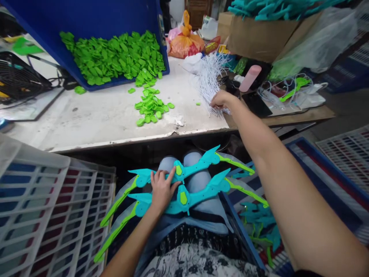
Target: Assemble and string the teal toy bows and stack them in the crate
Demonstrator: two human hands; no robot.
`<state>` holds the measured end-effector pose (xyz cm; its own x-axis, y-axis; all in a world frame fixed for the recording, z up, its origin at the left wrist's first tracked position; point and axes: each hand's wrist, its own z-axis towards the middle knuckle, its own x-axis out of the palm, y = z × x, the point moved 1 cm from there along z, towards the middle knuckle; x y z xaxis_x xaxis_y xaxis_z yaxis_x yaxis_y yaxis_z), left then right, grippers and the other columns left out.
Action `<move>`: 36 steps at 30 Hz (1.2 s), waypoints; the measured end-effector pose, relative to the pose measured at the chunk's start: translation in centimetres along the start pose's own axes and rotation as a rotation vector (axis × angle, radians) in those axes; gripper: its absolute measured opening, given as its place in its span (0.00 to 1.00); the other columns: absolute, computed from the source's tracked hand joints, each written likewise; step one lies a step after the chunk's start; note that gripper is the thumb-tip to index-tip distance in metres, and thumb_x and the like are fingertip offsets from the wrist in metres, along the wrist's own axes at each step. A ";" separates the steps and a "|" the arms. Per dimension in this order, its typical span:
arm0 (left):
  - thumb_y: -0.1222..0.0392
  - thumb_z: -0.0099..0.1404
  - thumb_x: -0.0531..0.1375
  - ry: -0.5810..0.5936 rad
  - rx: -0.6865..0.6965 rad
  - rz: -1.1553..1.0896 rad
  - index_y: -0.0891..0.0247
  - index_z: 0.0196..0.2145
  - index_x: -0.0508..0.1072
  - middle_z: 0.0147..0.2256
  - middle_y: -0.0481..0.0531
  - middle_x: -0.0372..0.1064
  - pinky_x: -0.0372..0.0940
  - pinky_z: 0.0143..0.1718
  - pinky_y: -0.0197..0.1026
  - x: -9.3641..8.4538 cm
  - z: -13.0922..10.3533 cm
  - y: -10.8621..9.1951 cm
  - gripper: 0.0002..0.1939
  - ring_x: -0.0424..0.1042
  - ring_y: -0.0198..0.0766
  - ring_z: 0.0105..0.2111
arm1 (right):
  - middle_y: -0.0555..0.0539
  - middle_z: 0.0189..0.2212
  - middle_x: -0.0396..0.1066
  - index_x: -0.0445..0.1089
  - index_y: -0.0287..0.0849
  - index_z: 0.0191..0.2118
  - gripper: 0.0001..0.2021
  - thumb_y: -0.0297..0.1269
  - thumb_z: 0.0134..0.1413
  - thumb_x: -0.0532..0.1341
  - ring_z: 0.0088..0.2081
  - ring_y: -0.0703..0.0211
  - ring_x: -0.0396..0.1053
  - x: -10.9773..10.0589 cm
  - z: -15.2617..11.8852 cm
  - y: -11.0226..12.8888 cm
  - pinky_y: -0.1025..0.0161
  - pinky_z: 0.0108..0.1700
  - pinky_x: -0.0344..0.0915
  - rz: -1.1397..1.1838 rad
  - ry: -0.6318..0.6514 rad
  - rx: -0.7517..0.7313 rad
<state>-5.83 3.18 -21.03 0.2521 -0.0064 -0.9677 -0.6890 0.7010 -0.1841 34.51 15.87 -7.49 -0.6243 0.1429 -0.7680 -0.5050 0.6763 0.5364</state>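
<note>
Two turquoise toy bows with lime-green limbs lie side by side across my lap: a farther toy bow [198, 165] and a nearer toy bow [201, 197]. My left hand [163, 186] grips the farther bow just left of its green centre piece, with the wrist passing over the nearer one. On the table, my right hand [221, 100] pinches at the lower end of a bundle of thin white strings [209, 75]. The fingertips are partly hidden, so I cannot tell how many strings they hold.
A tipped blue bin [95, 17] spills green plastic pieces [151, 105] onto the white table [95, 123]. A cardboard box [259, 36] with turquoise parts stands back right. White plastic crates [69, 169] flank my left; a blue crate [245, 238] with more bows is at right.
</note>
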 end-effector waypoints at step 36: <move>0.53 0.56 0.61 1.094 -0.372 -1.191 0.68 0.27 0.75 0.20 0.47 0.65 0.59 0.23 0.33 7.1 -1.8 -23.2 0.13 0.60 0.30 0.20 | 0.47 0.25 0.74 0.72 0.41 0.33 0.13 0.47 0.53 0.60 0.25 0.59 0.70 13.7 -38.5 -32.2 0.63 0.29 0.66 0.498 -0.734 0.150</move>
<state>10.74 -14.38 -23.95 0.2671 -0.9572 0.1110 -0.6272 -0.2601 -0.7341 19.24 -31.74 -21.83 -0.1858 0.8357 -0.5168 -0.1621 0.4927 0.8550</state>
